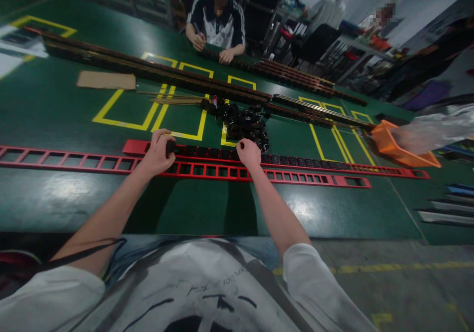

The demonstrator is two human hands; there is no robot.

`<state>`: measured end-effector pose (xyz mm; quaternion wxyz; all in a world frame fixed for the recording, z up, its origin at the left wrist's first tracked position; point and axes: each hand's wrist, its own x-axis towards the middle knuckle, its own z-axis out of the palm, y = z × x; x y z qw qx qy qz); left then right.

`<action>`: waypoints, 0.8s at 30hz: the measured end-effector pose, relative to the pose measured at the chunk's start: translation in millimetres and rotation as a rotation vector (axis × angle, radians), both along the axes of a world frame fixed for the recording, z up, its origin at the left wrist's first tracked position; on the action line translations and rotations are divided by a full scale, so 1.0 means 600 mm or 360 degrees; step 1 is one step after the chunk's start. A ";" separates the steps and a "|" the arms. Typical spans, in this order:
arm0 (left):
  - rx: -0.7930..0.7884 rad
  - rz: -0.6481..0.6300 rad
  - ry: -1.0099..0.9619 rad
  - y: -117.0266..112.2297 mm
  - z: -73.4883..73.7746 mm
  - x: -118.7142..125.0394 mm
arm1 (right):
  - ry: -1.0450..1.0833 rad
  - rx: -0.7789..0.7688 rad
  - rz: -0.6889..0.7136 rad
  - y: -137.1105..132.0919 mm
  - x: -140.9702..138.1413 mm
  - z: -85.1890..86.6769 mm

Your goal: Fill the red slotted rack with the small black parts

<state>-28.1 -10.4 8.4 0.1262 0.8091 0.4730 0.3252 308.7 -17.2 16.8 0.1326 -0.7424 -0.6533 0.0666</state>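
Note:
My left hand is closed around a small black block, which looks like the black sockets nearby. It is over the left part of the rear red rail. My right hand has its fingers curled together above the same rail, and what they pinch, if anything, is too small to name. Black sockets sit in a row in this rail's openings. Just behind my right hand lies a heap of loose black sockets. A second red rail with open rectangular slots runs along the front.
Long dark rails cross the green table behind the heap. A cardboard piece lies at the left, near thin brass-coloured strips. An orange bin stands at the right. Another person sits across the table.

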 end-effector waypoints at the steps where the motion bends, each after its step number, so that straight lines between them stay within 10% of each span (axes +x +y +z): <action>1: 0.0003 0.0013 -0.0003 0.000 -0.002 0.000 | -0.0002 -0.0008 0.0002 0.000 0.000 0.000; 24: -0.0116 -0.0160 0.0323 0.007 -0.011 0.002 | 0.0011 0.0035 0.0038 0.002 0.002 -0.007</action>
